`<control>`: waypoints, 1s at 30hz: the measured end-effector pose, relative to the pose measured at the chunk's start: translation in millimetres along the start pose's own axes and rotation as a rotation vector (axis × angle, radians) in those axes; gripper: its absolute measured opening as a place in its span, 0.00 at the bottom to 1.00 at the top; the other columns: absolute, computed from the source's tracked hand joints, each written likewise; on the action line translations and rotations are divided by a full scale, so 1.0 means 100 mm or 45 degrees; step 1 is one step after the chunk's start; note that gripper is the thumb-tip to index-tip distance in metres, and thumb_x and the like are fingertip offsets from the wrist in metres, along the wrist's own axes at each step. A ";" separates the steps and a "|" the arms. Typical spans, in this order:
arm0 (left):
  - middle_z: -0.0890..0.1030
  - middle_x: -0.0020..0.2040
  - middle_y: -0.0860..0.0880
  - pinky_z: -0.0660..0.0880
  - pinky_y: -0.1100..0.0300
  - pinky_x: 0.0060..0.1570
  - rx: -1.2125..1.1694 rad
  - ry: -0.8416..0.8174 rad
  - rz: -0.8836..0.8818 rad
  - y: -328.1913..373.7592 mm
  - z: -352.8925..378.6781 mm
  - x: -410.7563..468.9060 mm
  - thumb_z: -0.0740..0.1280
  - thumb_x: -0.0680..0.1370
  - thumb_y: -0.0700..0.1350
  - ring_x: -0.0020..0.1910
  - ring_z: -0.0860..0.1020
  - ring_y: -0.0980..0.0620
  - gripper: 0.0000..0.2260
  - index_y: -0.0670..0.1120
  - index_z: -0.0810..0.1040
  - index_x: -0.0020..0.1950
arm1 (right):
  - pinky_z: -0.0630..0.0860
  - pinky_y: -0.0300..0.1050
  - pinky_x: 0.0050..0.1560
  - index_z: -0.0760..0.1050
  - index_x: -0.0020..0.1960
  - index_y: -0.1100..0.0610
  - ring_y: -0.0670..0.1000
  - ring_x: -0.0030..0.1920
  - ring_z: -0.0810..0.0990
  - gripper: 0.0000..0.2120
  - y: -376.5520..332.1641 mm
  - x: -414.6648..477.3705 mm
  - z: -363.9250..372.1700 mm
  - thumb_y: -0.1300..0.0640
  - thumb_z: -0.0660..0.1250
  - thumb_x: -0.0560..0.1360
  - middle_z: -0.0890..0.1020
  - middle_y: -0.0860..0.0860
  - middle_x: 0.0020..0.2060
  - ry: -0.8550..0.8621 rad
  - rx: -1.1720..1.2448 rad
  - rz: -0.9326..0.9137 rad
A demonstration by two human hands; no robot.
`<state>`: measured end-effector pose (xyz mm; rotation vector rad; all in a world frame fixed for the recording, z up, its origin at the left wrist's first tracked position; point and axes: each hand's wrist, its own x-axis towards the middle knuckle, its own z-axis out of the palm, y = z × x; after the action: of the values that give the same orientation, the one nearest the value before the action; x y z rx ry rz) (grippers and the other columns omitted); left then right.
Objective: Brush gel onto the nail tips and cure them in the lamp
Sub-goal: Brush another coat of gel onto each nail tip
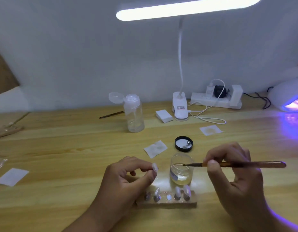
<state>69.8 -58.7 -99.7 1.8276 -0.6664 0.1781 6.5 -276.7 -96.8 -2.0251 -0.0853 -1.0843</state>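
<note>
counted: four nail tips (pixel 177 191), three upright on the five-peg wooden stand (pixel 166 203), and one held tip (pixel 155 167) pinched between thumb and forefinger of the left hand (pixel 126 174), grip closed on it. two brushes: one brush (pixel 253 164) pinched in the right hand (pixel 237 181), bristles at the mouth of the single gel jar (pixel 181 173); a spare brush (pixel 111 114) lying on the surface (pixel 61 148). one curing lamp (pixel 290 99), cut off at the right edge, inside hard to make out.

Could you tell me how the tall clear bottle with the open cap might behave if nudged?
The clear bottle looks nearly empty, so it is probably light. Standing upright and taller than wide, it may tip if pushed high. Its flip cap is open, so any liquid could spill.
</note>
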 end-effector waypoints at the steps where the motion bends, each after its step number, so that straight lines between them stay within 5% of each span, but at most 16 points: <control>1: 0.85 0.39 0.53 0.69 0.66 0.40 0.014 -0.002 0.005 0.00 0.00 0.00 0.71 0.69 0.54 0.40 0.78 0.57 0.05 0.56 0.86 0.41 | 0.65 0.32 0.48 0.72 0.36 0.47 0.48 0.44 0.73 0.06 0.00 0.00 0.00 0.52 0.60 0.70 0.75 0.47 0.37 -0.005 -0.014 0.009; 10: 0.85 0.40 0.53 0.70 0.67 0.40 -0.002 0.009 -0.052 0.04 0.00 -0.01 0.72 0.69 0.54 0.37 0.76 0.61 0.06 0.55 0.86 0.41 | 0.66 0.39 0.47 0.72 0.35 0.50 0.52 0.43 0.73 0.06 -0.01 -0.01 -0.04 0.54 0.60 0.70 0.75 0.45 0.36 -0.013 0.060 0.020; 19: 0.85 0.39 0.55 0.70 0.67 0.39 0.033 0.018 -0.095 0.10 0.01 -0.03 0.76 0.72 0.39 0.36 0.76 0.64 0.06 0.50 0.86 0.41 | 0.65 0.43 0.49 0.72 0.35 0.54 0.56 0.41 0.72 0.07 -0.02 -0.01 -0.11 0.57 0.59 0.71 0.74 0.47 0.34 0.024 0.149 -0.049; 23: 0.86 0.39 0.53 0.70 0.66 0.39 -0.004 0.024 -0.115 0.07 0.01 -0.02 0.76 0.72 0.45 0.36 0.75 0.64 0.01 0.51 0.86 0.42 | 0.64 0.36 0.52 0.72 0.36 0.54 0.55 0.42 0.73 0.07 -0.03 -0.02 -0.09 0.57 0.59 0.72 0.77 0.49 0.35 0.041 0.099 -0.047; 30: 0.86 0.40 0.52 0.70 0.65 0.39 -0.050 0.015 -0.130 0.06 0.00 -0.02 0.74 0.73 0.41 0.37 0.76 0.62 0.04 0.50 0.87 0.42 | 0.65 0.46 0.48 0.71 0.35 0.56 0.56 0.40 0.72 0.07 -0.02 -0.01 -0.13 0.58 0.59 0.71 0.75 0.52 0.34 0.036 0.144 -0.098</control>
<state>64.8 -59.8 -95.4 1.8164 -0.5631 0.1073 -3.3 -284.4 -92.6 -1.9182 -0.2069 -1.1297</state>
